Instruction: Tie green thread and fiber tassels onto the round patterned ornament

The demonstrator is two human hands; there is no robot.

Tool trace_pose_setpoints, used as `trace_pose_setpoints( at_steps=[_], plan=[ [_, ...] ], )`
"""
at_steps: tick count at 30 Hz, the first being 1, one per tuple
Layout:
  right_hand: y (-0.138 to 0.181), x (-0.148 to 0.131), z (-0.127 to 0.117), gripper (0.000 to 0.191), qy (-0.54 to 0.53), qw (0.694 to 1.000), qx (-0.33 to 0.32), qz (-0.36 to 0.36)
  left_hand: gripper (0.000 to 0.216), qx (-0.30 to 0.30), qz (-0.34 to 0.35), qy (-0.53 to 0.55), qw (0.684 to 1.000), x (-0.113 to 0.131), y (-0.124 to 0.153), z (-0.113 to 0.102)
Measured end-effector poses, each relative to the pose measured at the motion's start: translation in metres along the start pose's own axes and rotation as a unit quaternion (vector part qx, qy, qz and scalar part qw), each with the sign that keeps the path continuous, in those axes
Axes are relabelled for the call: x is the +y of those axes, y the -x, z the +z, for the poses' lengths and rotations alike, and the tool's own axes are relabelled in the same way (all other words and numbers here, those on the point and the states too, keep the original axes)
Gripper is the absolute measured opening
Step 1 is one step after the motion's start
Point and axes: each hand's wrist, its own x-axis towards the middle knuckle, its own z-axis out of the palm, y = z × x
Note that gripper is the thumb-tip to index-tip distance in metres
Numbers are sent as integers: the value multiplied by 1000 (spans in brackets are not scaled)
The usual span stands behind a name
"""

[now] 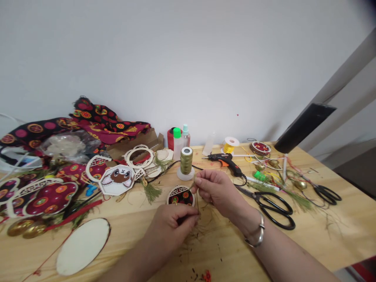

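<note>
In the middle of the table my left hand (176,221) is closed, thumb and forefinger pinched on a thin olive thread (197,201). Just above and to the right, my right hand (216,192) pinches the same thread, which runs roughly upright between the fingertips. Partly hidden behind my left hand lies a round ornament (185,196) with a pale fretwork rim and dark patterned cloth. A spool of olive thread (186,163) stands upright on a white base behind my hands. A silver bracelet (261,231) circles my right wrist.
Right of my hands are a hot glue gun (226,161), black-handled scissors (274,207), a second pair (326,194) and a yellow cord spool (230,145). Leftward lie patterned cloth (102,123), a sheep-face octagon (117,180) and a white oval (84,246). Bottles (177,143) stand near the wall.
</note>
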Motion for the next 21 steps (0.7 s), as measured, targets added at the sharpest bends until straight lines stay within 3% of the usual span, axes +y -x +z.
trace_pose_setpoints(
  at_steps=[4,9,15,21],
  plan=[
    [0,-2,-2,22,-14,1000,0,7,22,-100,0,-8,995,5,1,-5],
    [0,-4,-5,24,-6,1000,6,-4,19,-262,-41,43,963,10,6,-10],
    [-2,-8,-15,23,1,999,13,-41,19,-313,-22,41,949,11,9,-10],
    [-4,-24,-33,25,-21,993,65,-101,17,-360,-29,41,932,7,12,-8]
  ],
)
